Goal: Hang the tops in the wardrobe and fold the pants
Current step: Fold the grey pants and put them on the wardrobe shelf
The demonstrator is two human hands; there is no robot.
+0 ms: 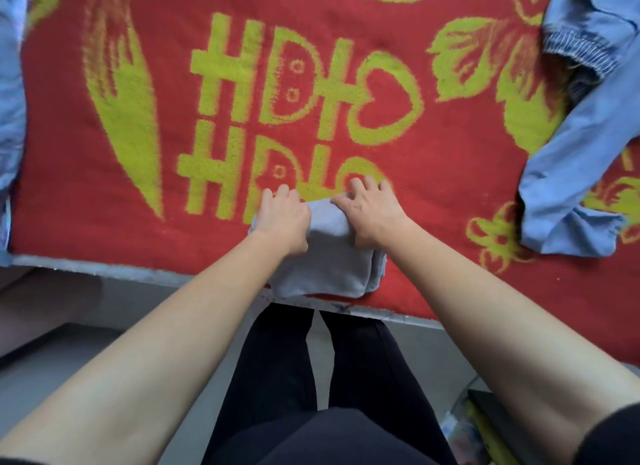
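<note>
A small folded stack of pale grey-blue pants point(329, 264) lies near the front edge of the red and yellow blanket point(433, 160). My left hand point(282, 219) grips the far left end of the fold, fingers curled over its top edge. At the far right end, my right hand point(370, 212) grips the same way, with fingertips reaching past the cloth onto the blanket. The far edge of the fold is hidden under both hands.
A light blue denim garment point(585, 125) with an elastic hem sprawls over the blanket's right side. Another blue cloth point(10, 111) lies along the left edge. The bed's grey front edge point(138, 274) runs below the blanket, and my black-clad legs stand against it.
</note>
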